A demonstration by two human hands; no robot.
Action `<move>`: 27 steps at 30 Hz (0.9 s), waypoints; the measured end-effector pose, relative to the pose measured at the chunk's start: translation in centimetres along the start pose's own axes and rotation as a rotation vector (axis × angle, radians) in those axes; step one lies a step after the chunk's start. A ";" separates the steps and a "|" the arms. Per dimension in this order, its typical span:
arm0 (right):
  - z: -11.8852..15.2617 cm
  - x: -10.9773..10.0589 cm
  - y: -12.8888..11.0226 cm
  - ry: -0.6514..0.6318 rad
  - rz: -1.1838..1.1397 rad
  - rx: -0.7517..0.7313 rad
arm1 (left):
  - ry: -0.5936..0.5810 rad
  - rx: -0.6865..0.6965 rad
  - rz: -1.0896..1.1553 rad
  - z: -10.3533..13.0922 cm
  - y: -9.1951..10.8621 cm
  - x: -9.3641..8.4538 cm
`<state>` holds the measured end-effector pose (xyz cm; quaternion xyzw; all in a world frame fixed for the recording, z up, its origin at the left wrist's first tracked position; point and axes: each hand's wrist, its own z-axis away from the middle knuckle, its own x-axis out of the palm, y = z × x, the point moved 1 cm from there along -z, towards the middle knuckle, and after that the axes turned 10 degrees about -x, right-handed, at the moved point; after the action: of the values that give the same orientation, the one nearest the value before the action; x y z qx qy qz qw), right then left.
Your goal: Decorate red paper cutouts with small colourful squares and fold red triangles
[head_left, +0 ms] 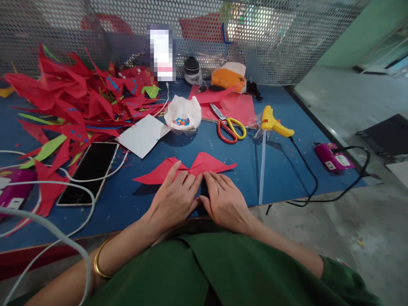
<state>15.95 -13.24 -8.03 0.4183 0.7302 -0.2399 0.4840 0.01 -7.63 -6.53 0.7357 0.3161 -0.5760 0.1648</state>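
A folded red paper (pixel 205 162) with two wing-like sides lies on the blue table just in front of me. My left hand (pixel 178 191) presses its fingers down on the left half, index finger reaching up over the paper. My right hand (pixel 225 195) has its fingers together at the near middle edge of the same paper. Both thumbs meet close to the table's front edge. Part of the paper is hidden under the fingers. Beyond it sit a white paper bowl (pixel 191 108) with small coloured bits and a white card (pixel 143 136).
Red and green paper shapes (pixel 76 97) pile up at the left, beside a dark phone (pixel 91 172) and white cables. Scissors (pixel 228 127) lie beyond my hands. A yellow glue gun (pixel 276 122), its glue stick (pixel 262 170) and a purple power strip (pixel 334 157) are at the right.
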 end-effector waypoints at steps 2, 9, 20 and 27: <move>0.4 -0.2 0.5 -0.033 0.054 0.063 | -0.005 -0.006 0.002 0.0 0.0 -0.1; 1.7 -1.8 2.9 -0.148 0.208 0.290 | 0.008 -0.028 0.005 -0.2 0.2 -0.3; -0.8 1.4 0.1 0.108 -0.252 0.057 | 0.021 -0.246 0.272 0.8 -1.9 -0.4; -0.9 1.1 -0.2 -0.025 -0.159 -0.036 | -0.013 -0.499 0.408 1.2 -3.6 -0.2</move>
<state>15.15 -12.25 -8.62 0.3472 0.7593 -0.2697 0.4797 -3.23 -5.72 -6.26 0.7172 0.2925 -0.4405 0.4540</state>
